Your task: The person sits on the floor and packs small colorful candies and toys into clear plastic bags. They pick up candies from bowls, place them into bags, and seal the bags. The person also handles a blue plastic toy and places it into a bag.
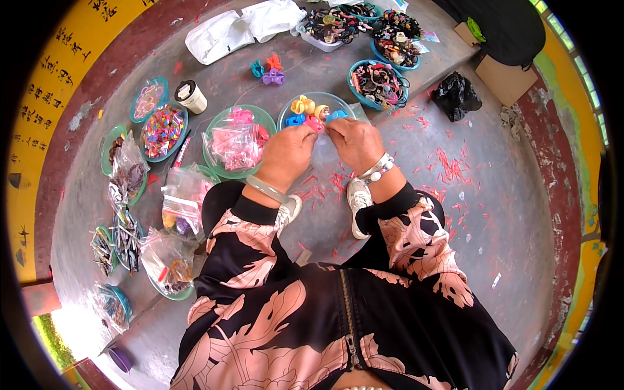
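Observation:
My left hand [288, 153] and my right hand [357, 142] are both closed in a pinch, close together at the near rim of a clear round bowl [283, 114]. A pink hair claw clip [314, 124] shows right at my left fingertips; whether they grip it or it lies in the bowl I cannot tell. What my right fingers pinch is hidden. Also in the bowl are a yellow claw clip [303, 104] and blue claw clips [295, 119]. Beyond the bowl, teal, orange and purple claw clips [273, 76] lie on the grey floor.
Left of my hands stands a green basin [209, 154] with bagged pink clips, then a bowl of colourful small pieces [162, 132] and a lidded cup [191, 97]. Bowls of dark hair ties [378, 85] stand far right, near a black plastic bag [456, 96]. Red scraps [450, 167] litter the floor.

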`<state>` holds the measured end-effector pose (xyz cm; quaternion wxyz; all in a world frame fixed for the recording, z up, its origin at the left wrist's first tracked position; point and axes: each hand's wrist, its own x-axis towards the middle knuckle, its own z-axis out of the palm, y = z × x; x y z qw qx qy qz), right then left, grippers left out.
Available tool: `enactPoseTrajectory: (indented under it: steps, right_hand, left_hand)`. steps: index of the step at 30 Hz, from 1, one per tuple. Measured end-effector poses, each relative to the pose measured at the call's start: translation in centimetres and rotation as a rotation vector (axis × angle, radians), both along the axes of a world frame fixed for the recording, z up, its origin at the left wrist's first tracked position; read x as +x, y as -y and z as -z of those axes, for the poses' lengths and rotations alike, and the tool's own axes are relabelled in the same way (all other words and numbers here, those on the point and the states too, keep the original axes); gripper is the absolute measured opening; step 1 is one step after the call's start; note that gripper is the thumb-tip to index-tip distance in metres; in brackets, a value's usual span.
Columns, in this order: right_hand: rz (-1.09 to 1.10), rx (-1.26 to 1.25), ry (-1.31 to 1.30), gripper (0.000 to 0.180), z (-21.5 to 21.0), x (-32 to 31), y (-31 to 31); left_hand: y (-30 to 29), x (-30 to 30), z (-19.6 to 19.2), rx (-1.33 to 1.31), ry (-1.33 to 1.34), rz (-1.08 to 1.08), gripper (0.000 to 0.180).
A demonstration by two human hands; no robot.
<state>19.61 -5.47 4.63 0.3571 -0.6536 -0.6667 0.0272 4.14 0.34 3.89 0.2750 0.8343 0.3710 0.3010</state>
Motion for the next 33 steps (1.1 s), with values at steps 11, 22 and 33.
enactPoseTrajectory:
  steps: [11, 22, 33]
  right_hand:
    - [0.158, -0.122, -0.478, 0.018, 0.4, 6.0, -2.3]
    - [0.15, -0.338, -0.081, 0.021, 3.5, 8.2, -8.5]
    - [0.07, -0.667, 0.459, 0.036, 15.2, 9.3, -12.6]
  left_hand:
    - [-3.7, -4.9, -3.6, -0.17, 0.269, -0.38, 0.018]
    - [-5.9, -6.9, -2.1, -0.372, 0.606, -0.428, 0.019]
    - [-5.3, -5.4, -2.3, -0.239, 0.415, -0.393, 0.019]
